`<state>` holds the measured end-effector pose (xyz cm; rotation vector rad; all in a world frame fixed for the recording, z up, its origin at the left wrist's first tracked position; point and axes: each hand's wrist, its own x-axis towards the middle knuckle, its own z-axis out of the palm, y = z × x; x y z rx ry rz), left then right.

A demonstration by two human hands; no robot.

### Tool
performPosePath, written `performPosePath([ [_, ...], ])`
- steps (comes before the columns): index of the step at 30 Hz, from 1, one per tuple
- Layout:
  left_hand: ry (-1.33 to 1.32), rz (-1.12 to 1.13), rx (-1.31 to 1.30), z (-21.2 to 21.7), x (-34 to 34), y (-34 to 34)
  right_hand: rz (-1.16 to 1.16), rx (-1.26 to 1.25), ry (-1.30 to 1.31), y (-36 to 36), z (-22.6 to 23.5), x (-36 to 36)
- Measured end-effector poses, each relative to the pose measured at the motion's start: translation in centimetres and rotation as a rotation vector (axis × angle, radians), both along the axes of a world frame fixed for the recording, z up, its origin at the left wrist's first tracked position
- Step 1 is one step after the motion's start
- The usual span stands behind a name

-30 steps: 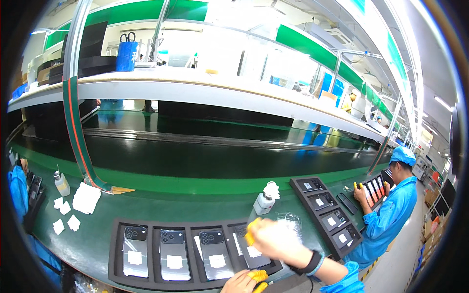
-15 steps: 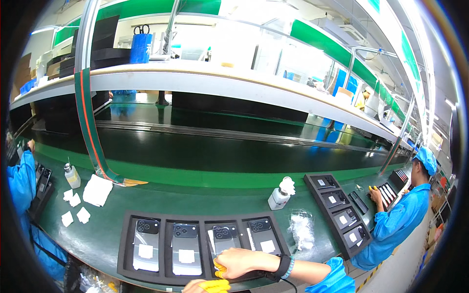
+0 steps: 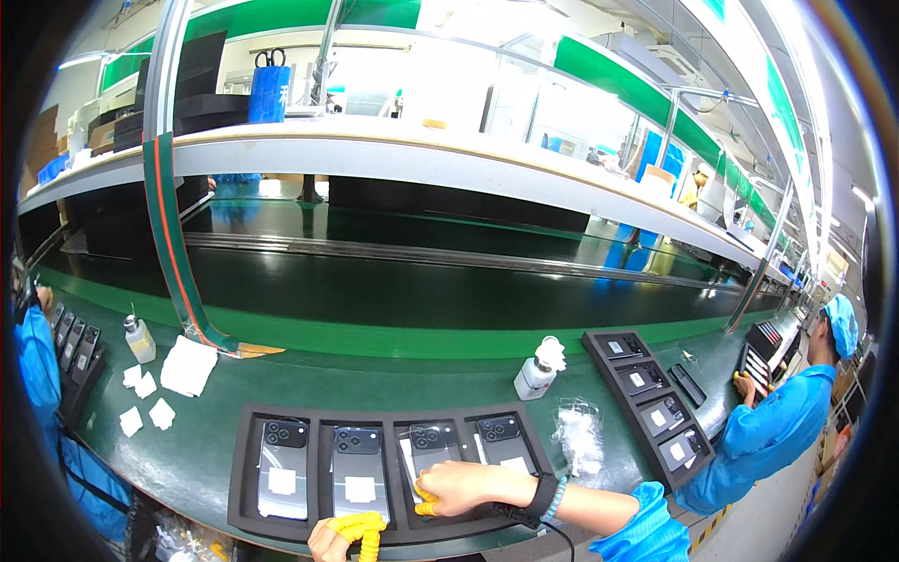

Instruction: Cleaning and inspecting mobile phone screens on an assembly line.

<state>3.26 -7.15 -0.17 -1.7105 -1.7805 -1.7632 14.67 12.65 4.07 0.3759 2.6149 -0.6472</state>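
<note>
1. The black foam tray (image 3: pixel 245 468) on the green bench (image 3: pixel 375 386) is taken as landmark; four grey phones are seated back-up in its four pockets, each with a white square label
2. The right hand (image 3: pixel 461 487) is laid across the tray's third pocket, on the third phone (image 3: pixel 433 448); its fingers (image 3: pixel 426 506), capped in yellow cots, are curled down at that phone's lower edge, and whether it is actually gripped cannot be told
3. The left hand (image 3: pixel 345 539) is seen at the tray's near edge, fingers bent in yellow cots, apparently holding nothing
4. A glossy back could be smeared or scratched if dragged against the pocket wall; a slip is judged possible on so smooth a surface
5. The white-capped bottle (image 3: pixel 536 375) beyond the tray's far right corner could be toppled by a careless reach
6. The crinkled clear bag (image 3: pixel 579 436) right of the tray is soft and light
</note>
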Motion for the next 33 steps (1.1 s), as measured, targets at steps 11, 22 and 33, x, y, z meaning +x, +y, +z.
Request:
performPosePath([
  [11, -0.055, 0.007, -0.034, -0.2, -0.3, 0.3, 0.089, 0.23, 0.118, -2.3, -1.0, 0.0],
  [22, -0.007, 0.047, -0.066, -0.9, 0.0, 0.7, 0.077, -0.081, 0.119, 2.2, -1.0, 2.2],
  [33, 0.207, -0.188, -0.227, -0.6, 5.1, 4.0, -0.012, 0.192, 0.253, 3.0, -1.0, 3.8],
])
